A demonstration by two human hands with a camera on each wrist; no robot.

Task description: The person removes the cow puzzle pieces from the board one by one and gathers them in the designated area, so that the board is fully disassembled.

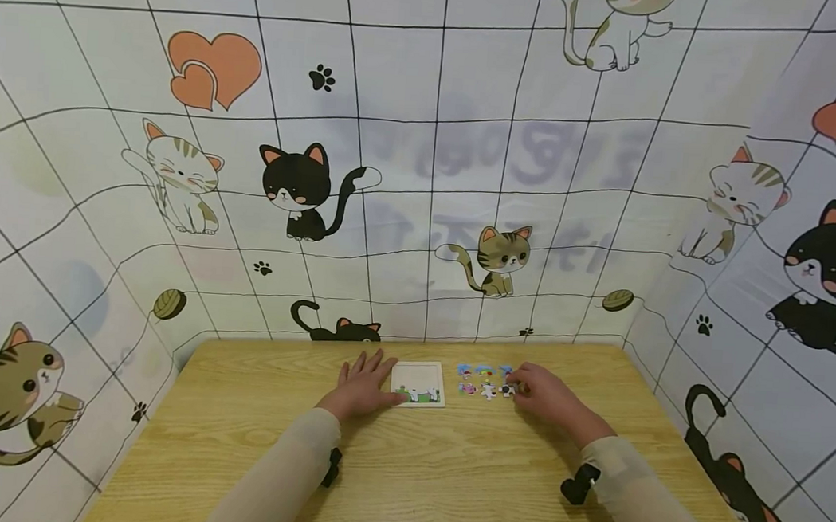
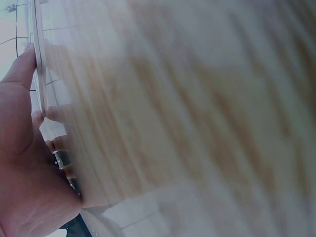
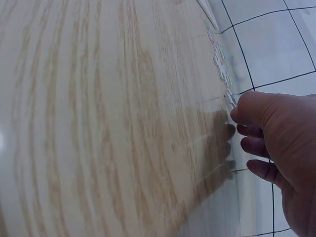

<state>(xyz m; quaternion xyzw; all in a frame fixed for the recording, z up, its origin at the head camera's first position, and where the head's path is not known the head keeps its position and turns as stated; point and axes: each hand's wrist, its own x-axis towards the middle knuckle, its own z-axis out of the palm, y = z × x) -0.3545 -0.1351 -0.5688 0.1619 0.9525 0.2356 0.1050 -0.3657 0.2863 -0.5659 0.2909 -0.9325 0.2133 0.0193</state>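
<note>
"two hands, two jobs: let your left hand (image 1: 360, 389) steady the shallow puzzle tray (image 1: 418, 375) while your right hand (image 1: 545, 392) works at the loose pieces (image 1: 488, 391)."

"how do my fingers stand?"

"your left fingers are spread along the tray's left side, the thumb on its near left corner; light pressure there should be enough. your right fingers are curled down at the right-hand end of the pieces. whether you're pinching one or only touching it, i cannot tell. i'd take one by its edges between thumb and forefinger and lift straight up, since the neighbours lie close and could get nudged."

"where's the tray?"

"flat on the table (image 1: 405, 468), between your hands, with the pieces lying apart from it, to its right."

"and the count?"

"one table, one tray, one green strip (image 1: 420, 395) with pale figures along the tray's near side. you have six loose pieces in view, three in the far row and three in the near, though your right hand may hide more. two black wrist units (image 1: 580, 484), one at each of your two sleeves (image 1: 634, 482)."
</note>
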